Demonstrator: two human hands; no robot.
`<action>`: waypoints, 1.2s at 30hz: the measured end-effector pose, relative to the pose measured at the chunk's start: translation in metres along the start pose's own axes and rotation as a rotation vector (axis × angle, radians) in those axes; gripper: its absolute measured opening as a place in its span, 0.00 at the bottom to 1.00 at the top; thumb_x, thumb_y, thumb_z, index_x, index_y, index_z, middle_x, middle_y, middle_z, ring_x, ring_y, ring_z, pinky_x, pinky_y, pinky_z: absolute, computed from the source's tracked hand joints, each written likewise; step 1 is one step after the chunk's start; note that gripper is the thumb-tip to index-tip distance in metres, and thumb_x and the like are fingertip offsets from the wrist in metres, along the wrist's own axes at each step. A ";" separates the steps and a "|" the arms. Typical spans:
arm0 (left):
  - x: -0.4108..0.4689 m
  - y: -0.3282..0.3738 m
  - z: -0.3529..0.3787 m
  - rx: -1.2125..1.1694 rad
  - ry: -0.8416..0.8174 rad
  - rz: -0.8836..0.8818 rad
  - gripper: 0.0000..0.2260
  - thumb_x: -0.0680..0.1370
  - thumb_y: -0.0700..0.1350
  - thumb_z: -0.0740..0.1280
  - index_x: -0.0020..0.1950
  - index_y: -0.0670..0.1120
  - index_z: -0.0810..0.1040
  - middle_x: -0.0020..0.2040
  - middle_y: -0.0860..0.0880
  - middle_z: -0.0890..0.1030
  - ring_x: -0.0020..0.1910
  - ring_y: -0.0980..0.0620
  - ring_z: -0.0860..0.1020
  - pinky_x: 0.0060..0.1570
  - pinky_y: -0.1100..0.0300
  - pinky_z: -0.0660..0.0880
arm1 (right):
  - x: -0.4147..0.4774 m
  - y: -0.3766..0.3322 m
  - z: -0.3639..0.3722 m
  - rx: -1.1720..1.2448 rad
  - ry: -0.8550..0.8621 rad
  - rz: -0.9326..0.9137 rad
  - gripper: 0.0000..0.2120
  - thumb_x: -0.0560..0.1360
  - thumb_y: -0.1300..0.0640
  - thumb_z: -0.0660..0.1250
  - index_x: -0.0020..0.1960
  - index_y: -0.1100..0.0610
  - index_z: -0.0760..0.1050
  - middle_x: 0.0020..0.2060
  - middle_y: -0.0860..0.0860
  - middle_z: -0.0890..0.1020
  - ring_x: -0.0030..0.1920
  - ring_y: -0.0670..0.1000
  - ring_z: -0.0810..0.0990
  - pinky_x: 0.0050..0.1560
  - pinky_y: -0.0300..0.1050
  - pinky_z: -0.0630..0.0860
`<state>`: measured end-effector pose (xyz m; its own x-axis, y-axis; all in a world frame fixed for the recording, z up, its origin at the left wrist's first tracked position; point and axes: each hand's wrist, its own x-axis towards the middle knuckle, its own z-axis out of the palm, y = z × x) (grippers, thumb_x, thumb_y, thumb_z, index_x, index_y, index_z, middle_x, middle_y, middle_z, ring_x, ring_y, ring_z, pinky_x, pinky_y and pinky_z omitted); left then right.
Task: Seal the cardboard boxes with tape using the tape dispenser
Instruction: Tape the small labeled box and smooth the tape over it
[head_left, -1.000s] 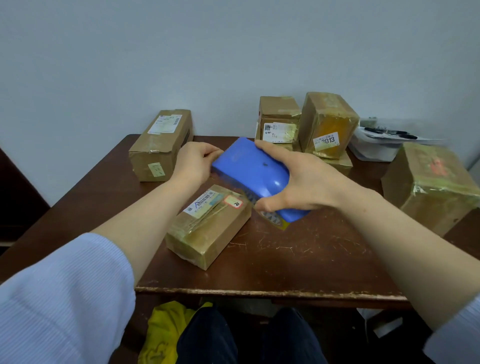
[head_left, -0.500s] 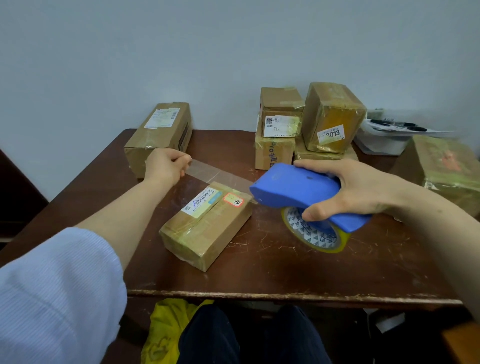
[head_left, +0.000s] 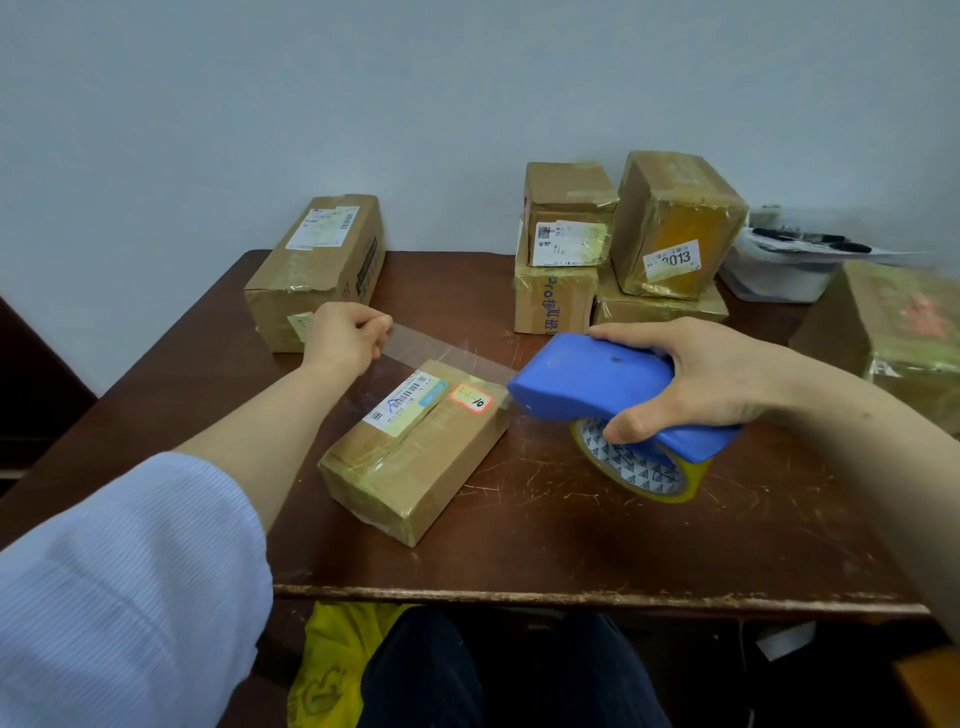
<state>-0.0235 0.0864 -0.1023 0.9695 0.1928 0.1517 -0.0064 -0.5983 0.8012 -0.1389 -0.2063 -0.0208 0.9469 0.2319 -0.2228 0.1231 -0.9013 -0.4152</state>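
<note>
A small cardboard box (head_left: 415, 457) with a barcode label and a red-edged sticker lies slantwise in the middle of the brown table (head_left: 571, 545). My right hand (head_left: 711, 379) grips a blue tape dispenser (head_left: 587, 382) to the right of the box, its tape roll (head_left: 639, 467) near the tabletop. A clear strip of tape (head_left: 447, 353) stretches from the dispenser's nose over the box's far end to my left hand (head_left: 345, 338), which pinches the strip's free end.
A long cardboard box (head_left: 317, 265) lies at the back left. Several taped boxes (head_left: 618, 244) are stacked at the back centre, and one large box (head_left: 893, 332) sits at the right edge. A white container (head_left: 779, 270) stands behind it. Yellow cloth (head_left: 332, 670) lies under the table.
My hands have drawn apart: the dispenser moved right and down, my left hand moved left, and a strip of tape has been pulled out between them over the box.
</note>
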 end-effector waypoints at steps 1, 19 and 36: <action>0.000 0.000 0.000 -0.002 -0.012 -0.015 0.07 0.79 0.42 0.64 0.44 0.43 0.80 0.30 0.48 0.76 0.27 0.54 0.71 0.32 0.61 0.69 | 0.001 0.001 0.001 -0.005 0.001 0.000 0.45 0.63 0.43 0.77 0.74 0.41 0.58 0.61 0.41 0.68 0.56 0.48 0.71 0.54 0.42 0.67; -0.015 -0.011 0.005 -0.063 -0.233 -0.244 0.13 0.74 0.39 0.72 0.57 0.40 0.78 0.48 0.43 0.81 0.41 0.49 0.78 0.45 0.58 0.74 | 0.012 0.003 0.013 -0.044 -0.028 0.030 0.52 0.54 0.33 0.71 0.75 0.40 0.56 0.68 0.43 0.67 0.55 0.47 0.68 0.54 0.42 0.66; -0.014 -0.010 0.008 0.094 -0.376 -0.152 0.29 0.68 0.51 0.78 0.66 0.48 0.76 0.65 0.47 0.75 0.63 0.49 0.75 0.67 0.53 0.69 | 0.013 0.004 0.016 -0.005 -0.033 0.028 0.51 0.55 0.35 0.71 0.75 0.40 0.57 0.69 0.43 0.66 0.57 0.47 0.69 0.54 0.42 0.66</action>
<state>-0.0349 0.0837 -0.1173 0.9797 -0.0029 -0.2003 0.1492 -0.6567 0.7393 -0.1311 -0.2015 -0.0395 0.9396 0.2186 -0.2632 0.0985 -0.9096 -0.4037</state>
